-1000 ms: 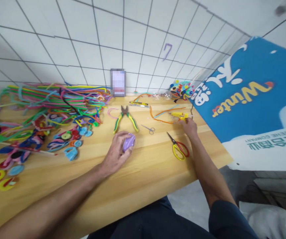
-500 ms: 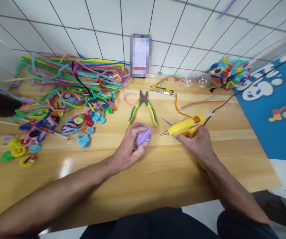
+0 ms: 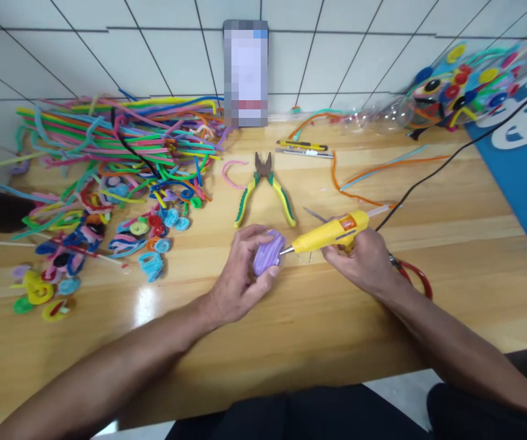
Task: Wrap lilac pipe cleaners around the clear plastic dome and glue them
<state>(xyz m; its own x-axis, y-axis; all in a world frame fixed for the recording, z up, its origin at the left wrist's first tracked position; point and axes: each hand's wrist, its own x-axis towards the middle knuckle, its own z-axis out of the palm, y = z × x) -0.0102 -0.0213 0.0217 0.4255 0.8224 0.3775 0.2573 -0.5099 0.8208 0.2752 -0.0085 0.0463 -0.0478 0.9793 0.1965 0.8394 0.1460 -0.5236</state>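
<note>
Between the thumb and fingers of my left hand (image 3: pixel 240 278) is a purple bundle of coiled pipe cleaners (image 3: pixel 269 252), held just above the table. My right hand (image 3: pixel 362 256) is wrapped round the grip of a yellow hot glue gun (image 3: pixel 332 233). Its metal nozzle points left and meets the right edge of the purple bundle; whether it touches, I cannot tell. Pliers (image 3: pixel 264 189) with green and yellow handles lie spread just beyond my left hand. Scissors with red handles (image 3: pixel 417 275) lie partly hidden under my right wrist.
A heap of coloured pipe cleaners (image 3: pixel 121 137) and several small coiled pieces (image 3: pixel 153 266) cover the left side. A phone (image 3: pixel 246 73) leans against the tiled wall. A yellow utility knife (image 3: pixel 307 145) lies near the back. The glue gun's black cord (image 3: pixel 447 160) runs off right.
The glue gun in my right hand has moved left and its nozzle now reaches the purple bundle. The red-handled scissors have come into sight. The camera view has shifted slightly.
</note>
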